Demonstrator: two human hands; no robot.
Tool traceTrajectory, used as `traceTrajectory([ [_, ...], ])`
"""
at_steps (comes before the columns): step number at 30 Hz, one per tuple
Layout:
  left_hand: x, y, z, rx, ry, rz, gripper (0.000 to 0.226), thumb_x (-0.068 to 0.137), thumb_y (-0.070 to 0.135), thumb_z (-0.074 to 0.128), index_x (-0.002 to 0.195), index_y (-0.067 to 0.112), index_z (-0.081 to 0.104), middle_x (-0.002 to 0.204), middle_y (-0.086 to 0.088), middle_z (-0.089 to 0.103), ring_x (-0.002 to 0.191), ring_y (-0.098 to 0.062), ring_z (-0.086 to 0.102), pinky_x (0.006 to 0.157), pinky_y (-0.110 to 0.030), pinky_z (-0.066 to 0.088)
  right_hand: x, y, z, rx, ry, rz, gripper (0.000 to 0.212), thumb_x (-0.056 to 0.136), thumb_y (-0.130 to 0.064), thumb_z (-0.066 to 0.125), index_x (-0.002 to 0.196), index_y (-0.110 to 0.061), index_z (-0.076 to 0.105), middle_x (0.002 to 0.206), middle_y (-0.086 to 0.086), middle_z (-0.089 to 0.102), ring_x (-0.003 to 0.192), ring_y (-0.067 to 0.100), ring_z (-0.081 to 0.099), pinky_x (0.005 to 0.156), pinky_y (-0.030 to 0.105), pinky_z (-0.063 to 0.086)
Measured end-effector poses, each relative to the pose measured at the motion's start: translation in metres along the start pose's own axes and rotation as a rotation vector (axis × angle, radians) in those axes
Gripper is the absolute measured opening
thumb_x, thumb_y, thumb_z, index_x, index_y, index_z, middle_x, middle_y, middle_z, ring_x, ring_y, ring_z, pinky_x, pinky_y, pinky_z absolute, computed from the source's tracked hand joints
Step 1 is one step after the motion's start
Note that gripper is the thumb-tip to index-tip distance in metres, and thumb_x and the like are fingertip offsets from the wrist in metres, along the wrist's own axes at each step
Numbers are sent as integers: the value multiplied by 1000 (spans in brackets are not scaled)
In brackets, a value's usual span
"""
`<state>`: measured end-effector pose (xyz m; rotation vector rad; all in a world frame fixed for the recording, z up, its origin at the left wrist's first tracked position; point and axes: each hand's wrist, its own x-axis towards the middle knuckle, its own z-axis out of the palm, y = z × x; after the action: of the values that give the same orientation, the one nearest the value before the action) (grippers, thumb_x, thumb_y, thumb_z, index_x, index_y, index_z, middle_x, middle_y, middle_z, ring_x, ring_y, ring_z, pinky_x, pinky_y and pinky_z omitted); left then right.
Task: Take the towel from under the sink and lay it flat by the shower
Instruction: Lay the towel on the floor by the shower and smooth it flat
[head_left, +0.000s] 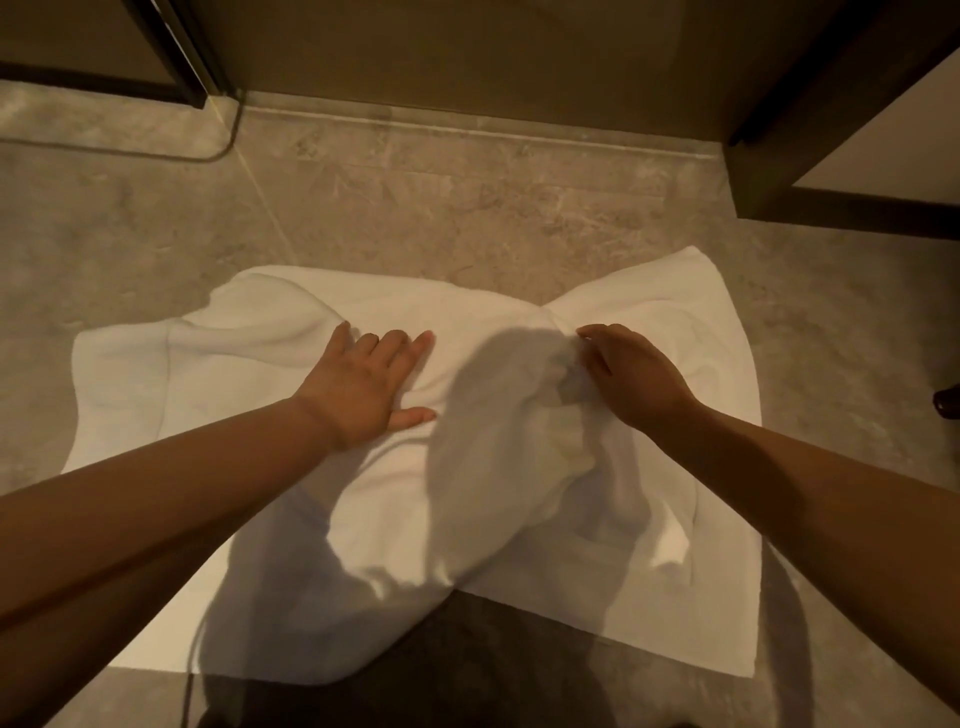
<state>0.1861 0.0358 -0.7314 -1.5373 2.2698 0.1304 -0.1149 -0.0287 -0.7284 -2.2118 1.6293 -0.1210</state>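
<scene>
A white towel (249, 374) lies spread on the stone floor in front of me, still rumpled, with a raised fold through its middle and right side. My left hand (363, 384) rests flat on it, palm down and fingers spread, left of centre. My right hand (631, 376) pinches a bunched fold of the towel near its far right part, lifting the cloth slightly. The towel's near edge is partly covered by my shadow and body.
The shower's raised stone sill (130, 140) and dark glass-door frame (182, 57) sit at the far left. A brown wall (467, 52) runs along the back. A dark-framed cabinet (857, 171) stands at the right. Bare floor tiles (467, 208) lie beyond the towel.
</scene>
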Motion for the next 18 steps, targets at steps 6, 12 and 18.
traceTrajectory([
  [6,26,-3,-2,-87,30,19,72,95,55,18,147,20,-17,157,-6,-18,145,-26,-9,115,-46,2,14,-2,-3,-31,-123,-125,32,97,-15,39,121,-13,60,124,9,63,113,28,56,98,36,43],
  [12,43,2,6,-143,-151,38,76,95,57,24,145,22,-22,155,-5,-26,143,-29,-18,114,-50,11,27,-3,4,24,-283,6,47,103,-30,30,148,-18,27,156,0,27,145,17,19,113,25,11],
  [18,33,2,22,-74,-113,2,76,93,61,16,141,22,-27,152,-6,-30,142,-31,-21,110,-59,11,41,-6,3,74,-324,87,51,103,-38,24,151,-20,19,160,-3,14,147,17,6,118,39,10],
])
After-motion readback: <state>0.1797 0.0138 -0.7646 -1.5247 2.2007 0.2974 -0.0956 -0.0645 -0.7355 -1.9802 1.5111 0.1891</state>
